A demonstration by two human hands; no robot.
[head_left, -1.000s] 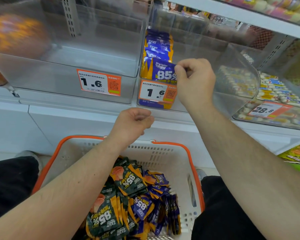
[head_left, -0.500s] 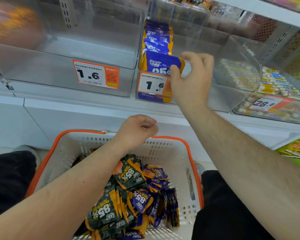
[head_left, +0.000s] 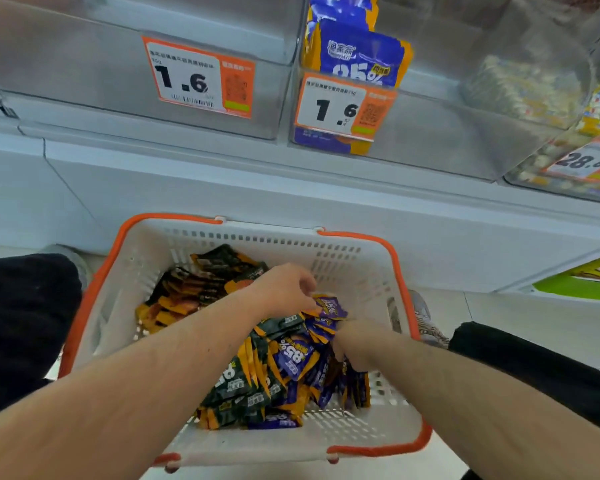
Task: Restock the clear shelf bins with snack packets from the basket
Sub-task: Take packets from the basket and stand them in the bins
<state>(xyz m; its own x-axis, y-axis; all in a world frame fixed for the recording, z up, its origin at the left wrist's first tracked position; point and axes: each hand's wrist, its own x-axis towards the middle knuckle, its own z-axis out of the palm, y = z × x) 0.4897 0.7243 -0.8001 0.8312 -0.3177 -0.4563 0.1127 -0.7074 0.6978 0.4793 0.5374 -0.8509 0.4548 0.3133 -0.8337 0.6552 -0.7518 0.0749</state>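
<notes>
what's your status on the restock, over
Both hands down in basket. Left hand pinching a purple packet; right hand dug into purple pile, grip unclear. Purple bin part stocked. Nothing blocking.

Your white basket with orange rim sits near you, heaped with dark green packets left and purple packets right. Far above, the clear bin holds upright purple packets.

Right hand fingers buried among packets; purple-packet bin top cut off.
</notes>
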